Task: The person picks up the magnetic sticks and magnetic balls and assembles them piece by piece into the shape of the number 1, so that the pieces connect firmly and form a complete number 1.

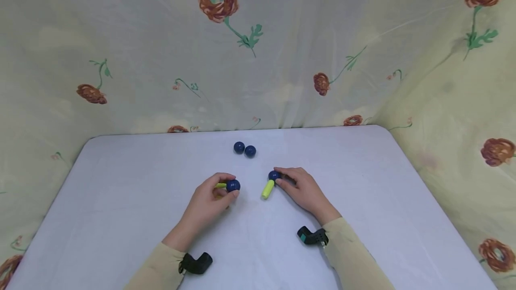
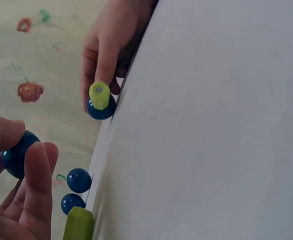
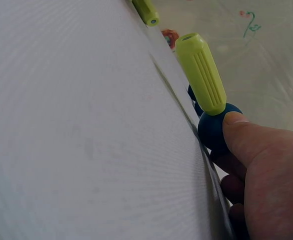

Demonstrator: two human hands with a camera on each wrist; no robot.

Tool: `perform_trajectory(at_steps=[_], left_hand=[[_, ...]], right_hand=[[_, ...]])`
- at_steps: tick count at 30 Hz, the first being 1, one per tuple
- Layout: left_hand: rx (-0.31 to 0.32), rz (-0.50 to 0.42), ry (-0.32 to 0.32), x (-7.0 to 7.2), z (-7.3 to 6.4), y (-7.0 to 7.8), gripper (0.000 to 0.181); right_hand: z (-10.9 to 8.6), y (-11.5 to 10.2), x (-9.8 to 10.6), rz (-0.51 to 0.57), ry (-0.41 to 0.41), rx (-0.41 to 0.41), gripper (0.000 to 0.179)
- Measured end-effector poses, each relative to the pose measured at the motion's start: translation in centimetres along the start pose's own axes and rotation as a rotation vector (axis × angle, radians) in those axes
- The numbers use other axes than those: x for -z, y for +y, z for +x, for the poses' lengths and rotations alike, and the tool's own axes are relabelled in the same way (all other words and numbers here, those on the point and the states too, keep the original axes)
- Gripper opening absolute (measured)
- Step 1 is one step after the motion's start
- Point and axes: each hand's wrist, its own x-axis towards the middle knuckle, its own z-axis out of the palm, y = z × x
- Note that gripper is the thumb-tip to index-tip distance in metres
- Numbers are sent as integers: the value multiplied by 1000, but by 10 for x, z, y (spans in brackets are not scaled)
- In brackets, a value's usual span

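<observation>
My left hand (image 1: pixel 211 200) pinches a dark blue ball (image 1: pixel 233 185) between thumb and fingers. A yellow-green rod (image 1: pixel 220 185) shows just left of that ball, partly hidden by the fingers; whether the two are joined I cannot tell. In the left wrist view, a rod (image 2: pixel 79 223) appears beside this hand. To the right, my right hand (image 1: pixel 302 189) holds another blue ball (image 1: pixel 274 175) with thumb and fingertips. A ribbed yellow-green rod (image 3: pixel 201 75) meets this ball end-on and points toward the near side of the table.
Two more blue balls (image 1: pixel 239 147) (image 1: pixel 250 151) lie side by side farther back on the white table (image 1: pixel 133 182). Behind the table's back edge hangs a flowered cloth (image 1: pixel 282 57). Black wrist devices (image 1: pixel 196 263) sit at both sleeves.
</observation>
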Motion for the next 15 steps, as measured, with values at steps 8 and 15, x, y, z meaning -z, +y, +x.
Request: perform_trajectory(at_steps=[8,15], left_hand=[[-81,-13,-8,-13,-7,-8,43],[-113,-4,-37,-23,-10,-13,41]], right_hand=[[0,-1,0,-5,-1,-4,42],[0,-2,1,-5,0,-16,42]])
